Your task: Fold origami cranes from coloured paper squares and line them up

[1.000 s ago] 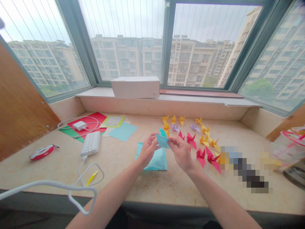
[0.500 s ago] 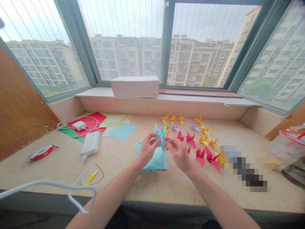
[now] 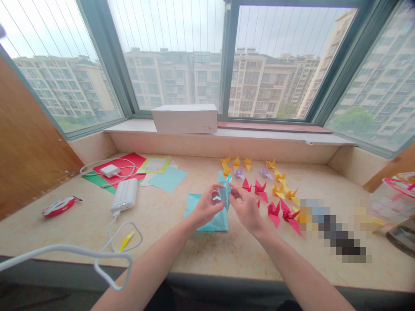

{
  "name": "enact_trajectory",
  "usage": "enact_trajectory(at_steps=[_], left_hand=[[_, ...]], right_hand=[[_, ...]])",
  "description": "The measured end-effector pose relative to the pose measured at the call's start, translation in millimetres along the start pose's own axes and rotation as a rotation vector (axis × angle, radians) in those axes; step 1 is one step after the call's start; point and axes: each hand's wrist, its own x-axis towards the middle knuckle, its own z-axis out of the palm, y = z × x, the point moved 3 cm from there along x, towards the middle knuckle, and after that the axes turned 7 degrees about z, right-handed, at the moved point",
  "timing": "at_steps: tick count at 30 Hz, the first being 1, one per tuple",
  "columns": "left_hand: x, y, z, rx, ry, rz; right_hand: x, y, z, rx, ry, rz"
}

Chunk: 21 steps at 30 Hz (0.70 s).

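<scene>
Between my two hands is a light blue folded origami paper [image 3: 224,190], held upright with its pointed tips up. My left hand [image 3: 209,205] pinches it from the left side, fingers curled. From the right, my right hand [image 3: 244,203] grips its edge between thumb and fingers. Beneath the hands, a light blue paper sheet [image 3: 212,222] with creases lies flat on the table, partly covered by my left hand. Just right of my right hand lie red paper cranes [image 3: 260,190], and yellow paper cranes [image 3: 279,190] sit farther out.
Coloured paper sheets [image 3: 168,178] lie at the back left, with a white charger [image 3: 110,171] on them. A white power bank [image 3: 125,195], its cable and a red-and-white cutter [image 3: 61,207] are at left. A white box [image 3: 184,120] rests on the sill; a plastic cup [image 3: 389,201] stands far right.
The folded blue paper has turned in my hands, and its upper points now stand closer together. My left hand has shifted slightly right and down along it.
</scene>
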Motion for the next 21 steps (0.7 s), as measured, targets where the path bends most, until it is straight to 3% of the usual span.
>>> enact_trajectory(at_steps=[11,21], left_hand=[[3.4,5.3,-3.1,0.16,0.177,0.038],[3.2,5.4,-13.0,0.332,0.285,0.115]], right_hand=[[-0.3,-3.0,-8.8,-0.238,0.049,-0.059],[2.5,0.4,-0.9,0.282,0.006,0.062]])
